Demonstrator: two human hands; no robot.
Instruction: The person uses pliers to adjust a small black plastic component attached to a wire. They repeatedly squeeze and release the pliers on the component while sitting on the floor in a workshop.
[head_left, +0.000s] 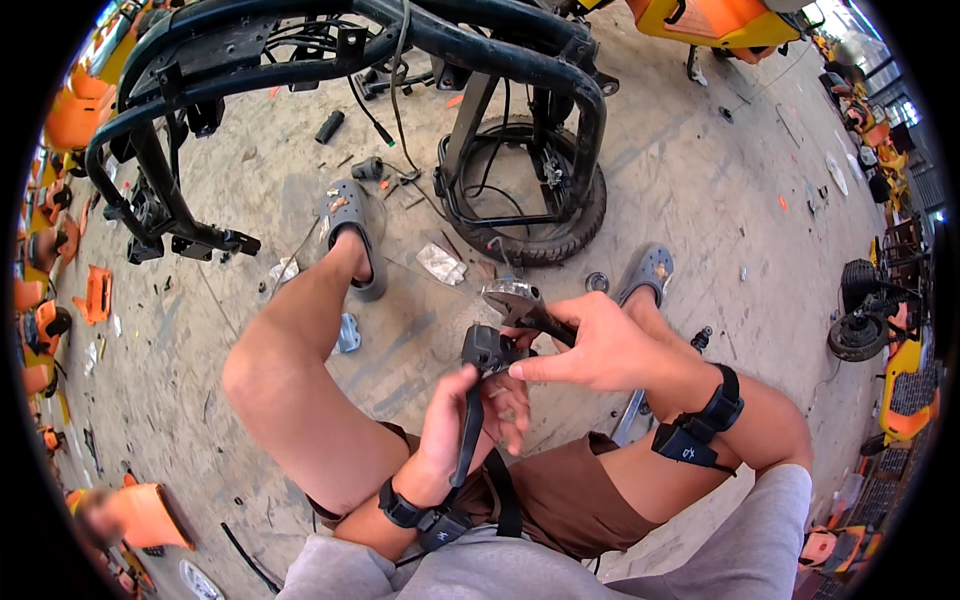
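Note:
A black brake lever [469, 440] with a blocky housing [483, 347] is in my left hand [446, 425], above my lap. The thumb lies along the lever near the housing, and the other fingers curl beneath. My right hand [595, 350] is closed around the dark handle of a hand tool with a rounded silver head [512, 295]. Its thumb reaches toward the right side of the housing. The tool head is just above the housing; whether they touch is hidden.
A black vehicle frame [440, 35] stands ahead, with a tyre [590, 205] on the floor beneath it. A black grip [329, 126], a crumpled white wrapper [441, 263] and a ring-shaped part [597, 282] lie around my feet. Orange and yellow vehicle parts line both sides.

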